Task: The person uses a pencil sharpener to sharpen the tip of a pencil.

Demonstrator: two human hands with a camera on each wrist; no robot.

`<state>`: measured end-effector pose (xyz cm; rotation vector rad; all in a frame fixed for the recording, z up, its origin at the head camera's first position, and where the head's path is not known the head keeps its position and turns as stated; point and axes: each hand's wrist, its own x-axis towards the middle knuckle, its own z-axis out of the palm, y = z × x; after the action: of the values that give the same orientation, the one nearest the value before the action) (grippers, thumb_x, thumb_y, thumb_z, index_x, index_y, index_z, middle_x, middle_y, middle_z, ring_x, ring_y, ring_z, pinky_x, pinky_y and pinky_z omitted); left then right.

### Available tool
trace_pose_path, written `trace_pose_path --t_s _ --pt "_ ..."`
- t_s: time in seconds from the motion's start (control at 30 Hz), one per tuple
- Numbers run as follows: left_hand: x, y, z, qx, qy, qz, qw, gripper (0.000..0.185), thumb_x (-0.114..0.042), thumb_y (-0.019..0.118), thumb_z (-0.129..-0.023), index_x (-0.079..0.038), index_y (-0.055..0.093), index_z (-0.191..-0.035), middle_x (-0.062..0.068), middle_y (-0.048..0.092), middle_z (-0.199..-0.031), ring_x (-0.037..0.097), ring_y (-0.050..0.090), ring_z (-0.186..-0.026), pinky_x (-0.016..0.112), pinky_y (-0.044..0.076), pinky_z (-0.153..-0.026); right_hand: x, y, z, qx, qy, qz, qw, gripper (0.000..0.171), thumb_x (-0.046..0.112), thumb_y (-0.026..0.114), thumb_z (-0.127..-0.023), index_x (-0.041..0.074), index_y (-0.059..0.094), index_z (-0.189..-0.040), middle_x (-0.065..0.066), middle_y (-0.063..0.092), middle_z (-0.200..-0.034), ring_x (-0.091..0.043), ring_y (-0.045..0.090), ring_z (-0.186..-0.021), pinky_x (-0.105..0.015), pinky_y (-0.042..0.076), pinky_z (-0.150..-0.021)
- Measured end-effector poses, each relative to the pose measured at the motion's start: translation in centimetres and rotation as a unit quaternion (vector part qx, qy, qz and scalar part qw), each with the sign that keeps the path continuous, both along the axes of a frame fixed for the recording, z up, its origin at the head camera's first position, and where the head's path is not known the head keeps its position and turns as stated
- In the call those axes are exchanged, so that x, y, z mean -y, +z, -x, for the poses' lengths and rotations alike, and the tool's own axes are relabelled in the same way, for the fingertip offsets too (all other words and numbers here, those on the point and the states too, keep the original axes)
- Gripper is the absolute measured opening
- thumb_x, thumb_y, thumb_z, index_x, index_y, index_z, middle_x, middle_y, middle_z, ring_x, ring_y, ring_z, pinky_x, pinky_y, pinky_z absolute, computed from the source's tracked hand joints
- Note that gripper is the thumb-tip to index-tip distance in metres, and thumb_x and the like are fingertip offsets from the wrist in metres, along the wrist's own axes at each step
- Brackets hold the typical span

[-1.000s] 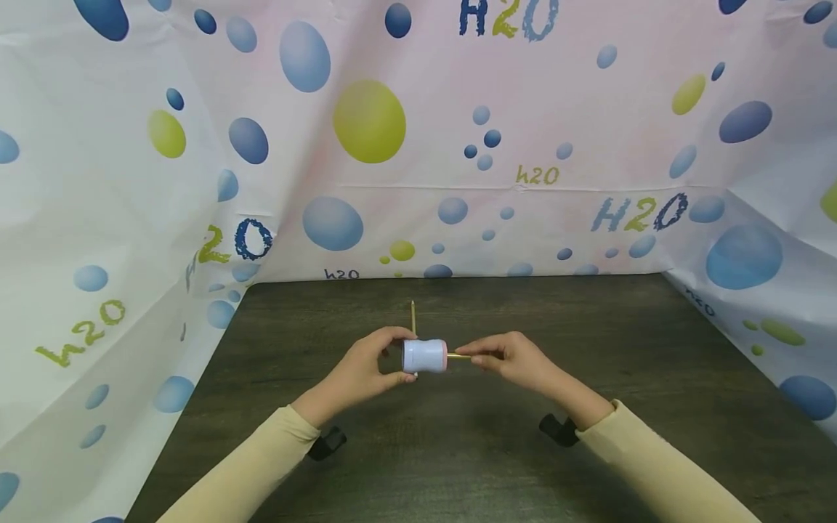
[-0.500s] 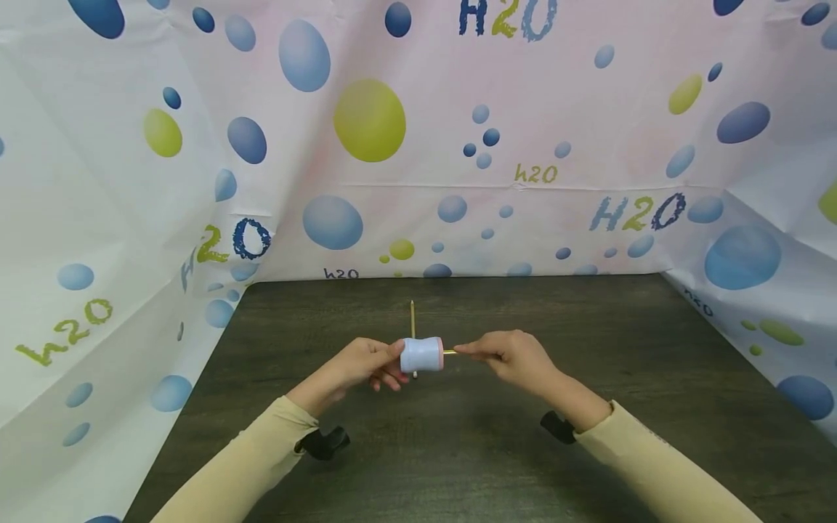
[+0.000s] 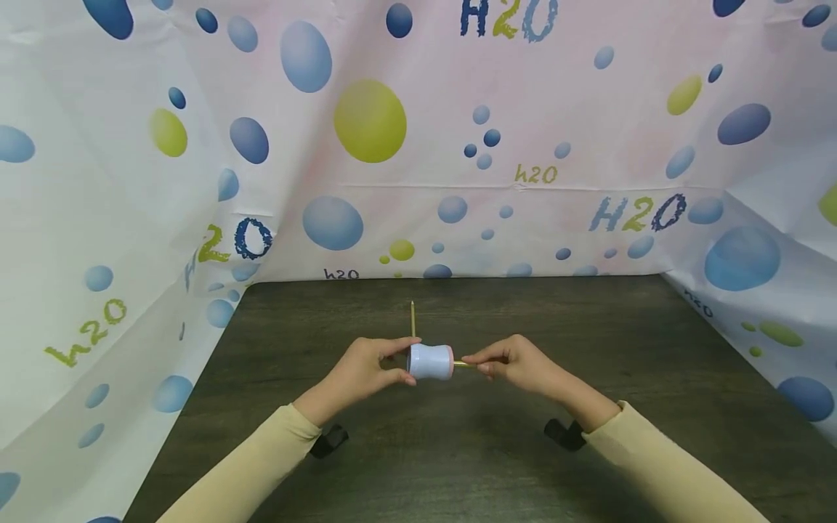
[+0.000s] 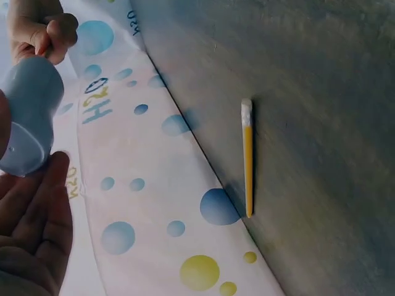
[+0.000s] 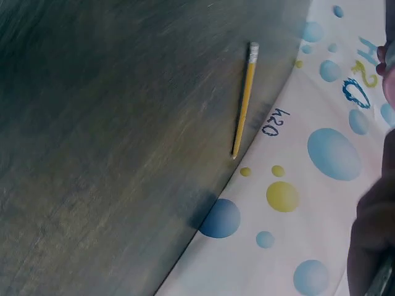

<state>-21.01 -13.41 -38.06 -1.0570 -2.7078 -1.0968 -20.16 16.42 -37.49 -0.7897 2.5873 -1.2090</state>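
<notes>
My left hand grips a small pale blue sharpener with a pink rim, held above the dark table. In the left wrist view the blue sharpener sits between my thumb and fingers. My right hand pinches a yellow pencil whose tip goes into the sharpener's right end. A second yellow pencil lies on the table behind the hands, pointing away from me; it shows as the pencil in the left wrist view and the pencil in the right wrist view.
A white sheet with blue and yellow bubbles and "H2O" print walls the table at the back, left and right. Black wrist mounts sit under both sleeves. Bare table surface lies in front and to both sides of the hands.
Both hands with the sharpener and pencil dropped slightly and shifted a little right. The left fingers regripped the sharpener's end. The pencil on the table has not moved.
</notes>
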Motion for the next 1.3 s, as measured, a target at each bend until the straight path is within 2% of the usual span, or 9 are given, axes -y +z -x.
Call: trace_pose_path --t_s 0.1,0.2,0.33,0.47,0.63,0.83,1.0,1.1,1.3 --pt "0.0 0.0 -0.3 -0.083 -0.003 0.019 0.9963 0.059 -0.019 0.088 -0.077 -0.004 0.07 -0.13 0.012 0.078 -0.117 0.025 0.077 -0.097 0.03 0.061 -0.078 -0.1 0.2 0.1 0.021 0.0 -0.001 1.0 0.024 0.0 0.062 -0.099 -0.002 0.075 -0.119 -0.023 0.077 -0.099 -0.003 0.055 -0.068 -0.022 0.044 -0.058" --pt "0.0 0.0 -0.5 -0.071 0.001 0.006 0.9975 0.056 -0.014 0.089 -0.078 -0.003 0.068 -0.128 0.011 0.076 -0.119 0.023 0.072 -0.095 0.032 0.06 -0.082 -0.1 0.5 0.1 0.004 -0.004 -0.016 1.0 0.025 0.004 0.063 -0.099 0.002 0.075 -0.121 -0.022 0.077 -0.106 -0.002 0.057 -0.071 -0.022 0.046 -0.06" --pt "0.0 0.0 -0.4 0.028 -0.025 -0.031 0.9988 0.063 -0.013 0.084 -0.083 -0.001 0.05 -0.135 0.017 0.061 -0.132 0.028 0.061 -0.113 0.036 0.056 -0.093 0.1 0.8 -0.2 -0.035 -0.01 -0.039 0.999 0.025 0.007 0.065 -0.098 0.008 0.076 -0.121 -0.017 0.078 -0.115 -0.002 0.059 -0.072 -0.02 0.046 -0.06" --pt "0.1 0.2 0.1 0.16 -0.022 -0.089 0.9829 0.072 -0.033 0.07 -0.096 -0.001 0.032 -0.149 0.024 0.05 -0.142 0.036 0.053 -0.129 0.045 0.054 -0.099 0.3 0.9 -0.4 -0.121 -0.009 -0.067 0.99 0.026 0.005 0.07 -0.095 0.011 0.078 -0.119 -0.01 0.08 -0.105 0.001 0.057 -0.069 -0.019 0.041 -0.057" --pt "0.4 0.3 0.9 0.299 0.05 -0.1 0.9477 0.064 -0.052 0.038 -0.109 0.001 0.049 -0.144 0.023 0.07 -0.121 0.024 0.071 -0.101 0.035 0.057 -0.08 0.2 0.8 -0.6 -0.208 -0.024 -0.082 0.974 0.03 -0.001 0.073 -0.09 0.013 0.079 -0.116 -0.004 0.081 -0.096 0.003 0.056 -0.068 -0.018 0.037 -0.057" --pt "0.7 0.1 1.0 0.362 0.003 -0.075 0.9292 0.064 -0.051 0.046 -0.107 0.008 0.059 -0.131 0.022 0.076 -0.111 0.013 0.073 -0.088 0.031 0.058 -0.076 0.3 0.7 -0.5 -0.252 -0.014 -0.096 0.963 0.035 -0.007 0.072 -0.088 0.013 0.08 -0.115 -0.004 0.08 -0.092 0.002 0.053 -0.066 -0.017 0.035 -0.057" --pt "0.5 0.0 0.9 0.351 0.014 -0.095 0.9315 0.055 -0.042 0.063 -0.102 0.008 0.062 -0.125 0.024 0.075 -0.116 0.026 0.075 -0.104 0.041 0.062 -0.088 0.5 0.5 -0.5 -0.273 -0.007 -0.102 0.957 0.037 -0.011 0.071 -0.085 0.011 0.08 -0.114 -0.004 0.08 -0.09 0.004 0.047 -0.062 -0.016 0.033 -0.055" --pt "0.3 0.0 0.7 0.308 0.026 -0.098 0.9459 0.045 -0.029 0.067 -0.101 0.009 0.061 -0.125 0.026 0.073 -0.122 0.033 0.072 -0.112 0.043 0.062 -0.092 0.5 0.5 -0.4 -0.247 -0.006 -0.09 0.965 0.035 -0.01 0.071 -0.086 0.01 0.08 -0.114 -0.006 0.081 -0.091 0.004 0.045 -0.061 -0.016 0.033 -0.054" --pt "0.2 -0.3 -0.4 0.053 0.025 -0.035 0.9977 0.043 -0.019 0.081 -0.087 0.002 0.066 -0.122 0.02 0.074 -0.121 0.034 0.073 -0.11 0.043 0.062 -0.09 0.3 0.5 -0.1 -0.069 -0.001 -0.032 0.997 0.026 -0.002 0.064 -0.096 0.003 0.077 -0.118 -0.019 0.078 -0.111 0.004 0.054 -0.066 -0.021 0.043 -0.056"
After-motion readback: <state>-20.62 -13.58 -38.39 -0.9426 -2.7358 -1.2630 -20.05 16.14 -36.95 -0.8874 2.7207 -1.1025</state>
